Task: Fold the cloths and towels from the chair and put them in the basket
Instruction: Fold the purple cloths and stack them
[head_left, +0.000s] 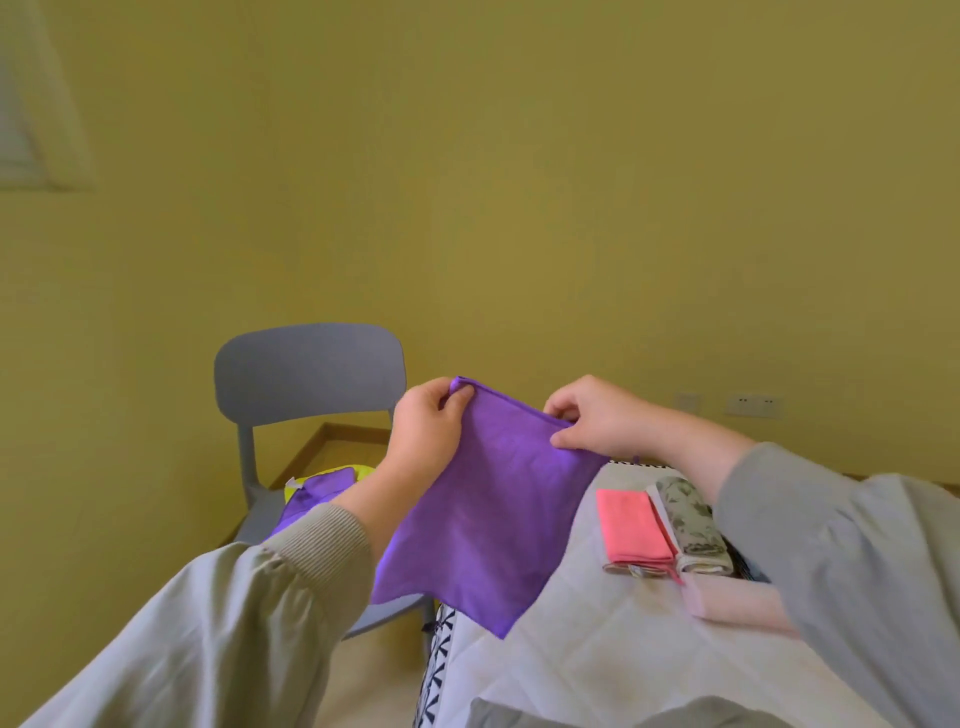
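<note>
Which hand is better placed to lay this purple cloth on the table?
Probably right: the right hand pinches the purple cloth nearest the table; the left hand holds it nearer the chair.

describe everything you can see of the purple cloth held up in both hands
The purple square cloth looks thin, smooth and soft, with a narrow hem along its top edge. It is spread out, held up and hanging tilted, one lower corner pointing down. The left hand pinches its upper left corner, the right hand its upper right corner. It overlaps the grey plastic chair and the white quilted surface in view; contact cannot be told.
</note>
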